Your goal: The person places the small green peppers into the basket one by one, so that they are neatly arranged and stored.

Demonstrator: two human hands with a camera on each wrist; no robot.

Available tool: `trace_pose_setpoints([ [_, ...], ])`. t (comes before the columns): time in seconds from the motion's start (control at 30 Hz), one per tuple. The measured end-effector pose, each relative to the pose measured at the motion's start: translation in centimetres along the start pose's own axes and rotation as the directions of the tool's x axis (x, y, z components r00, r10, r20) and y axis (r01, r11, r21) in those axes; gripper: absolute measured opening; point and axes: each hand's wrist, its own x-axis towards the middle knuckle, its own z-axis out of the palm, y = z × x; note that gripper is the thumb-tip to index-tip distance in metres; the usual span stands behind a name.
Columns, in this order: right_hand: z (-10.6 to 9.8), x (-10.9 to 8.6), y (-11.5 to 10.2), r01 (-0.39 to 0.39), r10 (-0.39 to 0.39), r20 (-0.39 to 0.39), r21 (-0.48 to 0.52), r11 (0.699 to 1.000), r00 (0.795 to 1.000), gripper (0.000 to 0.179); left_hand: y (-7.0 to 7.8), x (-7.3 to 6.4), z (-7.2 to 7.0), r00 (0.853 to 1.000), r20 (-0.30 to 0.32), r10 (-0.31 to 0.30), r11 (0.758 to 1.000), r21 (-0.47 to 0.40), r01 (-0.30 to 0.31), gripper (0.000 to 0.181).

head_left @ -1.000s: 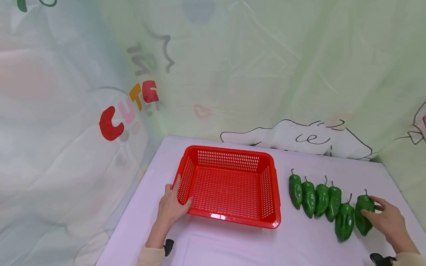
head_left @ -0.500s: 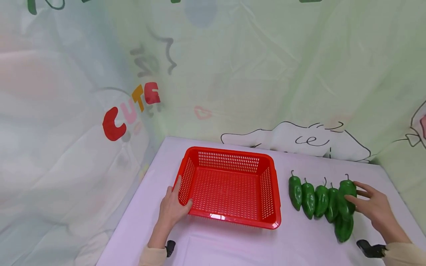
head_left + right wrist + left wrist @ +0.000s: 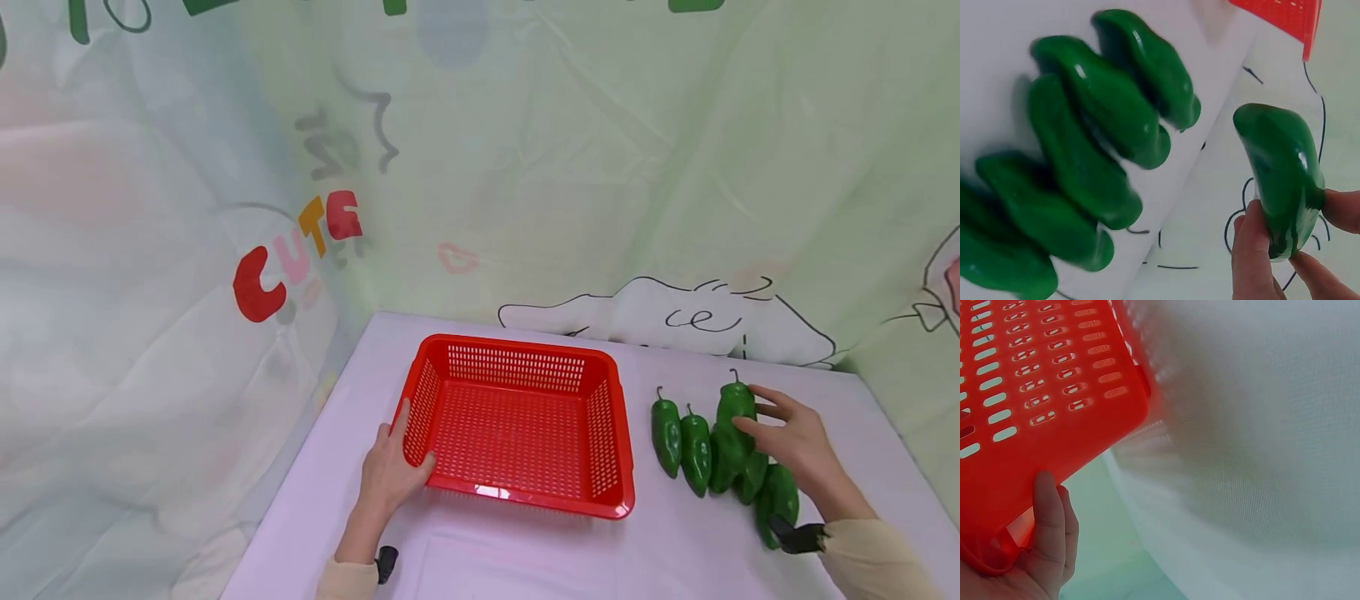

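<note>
A red plastic basket [image 3: 510, 425] with slotted walls stands on the table. My left hand [image 3: 392, 467] grips its left rim near the front corner; the left wrist view shows the fingers [image 3: 1047, 519] against the outer side of the basket wall [image 3: 1022, 444]. Between thumb and fingers, my right hand [image 3: 791, 433] pinches a green pepper [image 3: 1282, 175] by its stem end, lifted over the row. Several other green peppers lie side by side below it, among them the leftmost pepper [image 3: 666, 437] and the front right pepper [image 3: 777, 504].
The pale table [image 3: 570, 550] carries the basket in its middle and the peppers to its right. A printed cloth [image 3: 525, 208] hangs behind the table and along its left side. Bare tabletop separates the basket's right wall from the leftmost pepper.
My right hand has picked up the rightmost pepper and carried it up and left over the others. The left hand stays on the basket's rim.
</note>
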Motion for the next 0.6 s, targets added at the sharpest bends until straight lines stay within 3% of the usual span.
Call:
trace_pose_setpoints([
  [0.6, 3.9, 1.3, -5.3, 0.030, -0.037, 0.108, 0.063, 0.998, 0.993, 0.072, 0.0, 0.0, -0.1, 1.000, -0.012, 0.020, 1.000, 0.009, -0.020, 0.093],
])
